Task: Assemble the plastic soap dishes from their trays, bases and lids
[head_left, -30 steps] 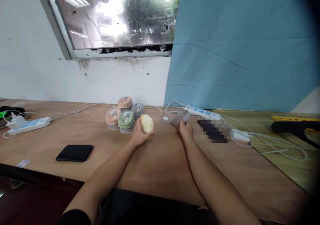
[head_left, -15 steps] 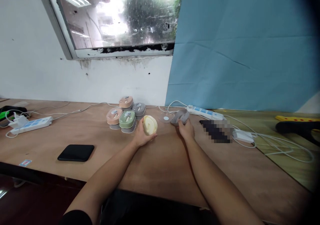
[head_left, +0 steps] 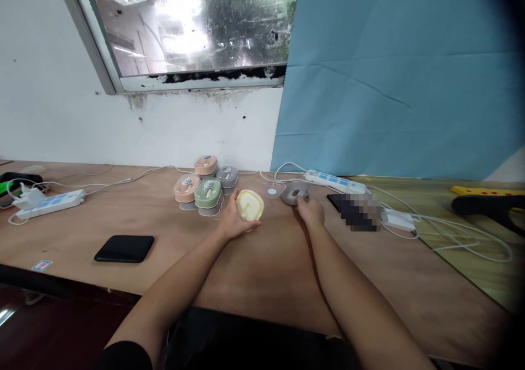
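Observation:
My left hand (head_left: 233, 219) grips a pale yellow rounded shallow piece (head_left: 250, 206), like a box part, its hollow side turned toward me. Fingers go round its left edge and the thumb lies below. My right hand (head_left: 310, 211) is closed on the near edge of a grey rounded piece (head_left: 290, 192) with an opening in it, which appears to rest flat on the table. Just behind and left of that lies a clear plastic piece (head_left: 270, 191) with a white round spot. Left of my left hand stand small lidded boxes: green (head_left: 208, 194), pink (head_left: 186, 188) and grey (head_left: 227, 177).
A black phone (head_left: 124, 248) lies at left on the wooden table (head_left: 262, 282). White power strips sit at far left (head_left: 53, 204) and back right (head_left: 336, 181). Cables and a white adapter (head_left: 397, 220) are at right, beside a partly blurred dark object (head_left: 348, 210).
My right hand has lowered the grey piece from a tilted pose to flat on the table. The yellow piece has shifted slightly right and turned in my left hand.

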Demonstrator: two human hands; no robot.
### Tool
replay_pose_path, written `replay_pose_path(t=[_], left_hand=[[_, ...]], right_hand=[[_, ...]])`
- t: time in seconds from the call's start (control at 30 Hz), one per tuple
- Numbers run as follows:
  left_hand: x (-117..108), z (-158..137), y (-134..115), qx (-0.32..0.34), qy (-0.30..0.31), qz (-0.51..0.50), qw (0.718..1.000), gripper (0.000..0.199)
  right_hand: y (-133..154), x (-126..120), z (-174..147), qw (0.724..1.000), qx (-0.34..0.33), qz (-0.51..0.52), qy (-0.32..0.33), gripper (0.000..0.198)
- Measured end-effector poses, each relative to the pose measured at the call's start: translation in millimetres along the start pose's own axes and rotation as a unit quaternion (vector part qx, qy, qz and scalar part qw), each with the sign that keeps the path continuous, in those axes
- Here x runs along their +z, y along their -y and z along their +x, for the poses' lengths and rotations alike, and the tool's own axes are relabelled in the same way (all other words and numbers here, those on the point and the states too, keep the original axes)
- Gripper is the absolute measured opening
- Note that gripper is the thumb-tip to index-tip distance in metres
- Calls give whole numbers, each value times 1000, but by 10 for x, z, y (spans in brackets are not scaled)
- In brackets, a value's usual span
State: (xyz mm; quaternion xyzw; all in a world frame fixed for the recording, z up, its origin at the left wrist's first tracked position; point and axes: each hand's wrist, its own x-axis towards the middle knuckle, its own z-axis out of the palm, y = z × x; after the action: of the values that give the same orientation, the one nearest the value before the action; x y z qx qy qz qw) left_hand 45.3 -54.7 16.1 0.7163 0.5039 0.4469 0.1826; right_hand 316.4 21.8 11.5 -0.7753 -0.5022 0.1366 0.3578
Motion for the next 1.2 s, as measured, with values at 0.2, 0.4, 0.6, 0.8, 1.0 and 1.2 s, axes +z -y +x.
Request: replay_pose_path(t=[0.2, 0.4, 0.6, 0.8, 1.0, 1.2], left_hand=[[3, -19, -37, -7, 33, 43, 999, 123], [10, -25, -27, -7, 50, 32, 998, 122], [-5, -30, -34, -7, 44, 32, 999, 121], [22, -18, -20, -35, 31, 51, 998, 119], [71, -9, 7, -44, 8, 49, 998, 115], [104, 2, 83, -29, -10, 16, 999, 100]], right_hand=[[17, -22, -57, 999, 3, -37, -19, 46], [173, 120, -233, 981, -126, -104, -104, 54], [393, 401, -367, 952, -253, -168, 30, 44], [340, 434, -346, 940, -300, -157, 38, 33], [375, 477, -233, 923, -359, -124, 60, 32], [436, 385, -444, 912, -404, -67, -20, 43]])
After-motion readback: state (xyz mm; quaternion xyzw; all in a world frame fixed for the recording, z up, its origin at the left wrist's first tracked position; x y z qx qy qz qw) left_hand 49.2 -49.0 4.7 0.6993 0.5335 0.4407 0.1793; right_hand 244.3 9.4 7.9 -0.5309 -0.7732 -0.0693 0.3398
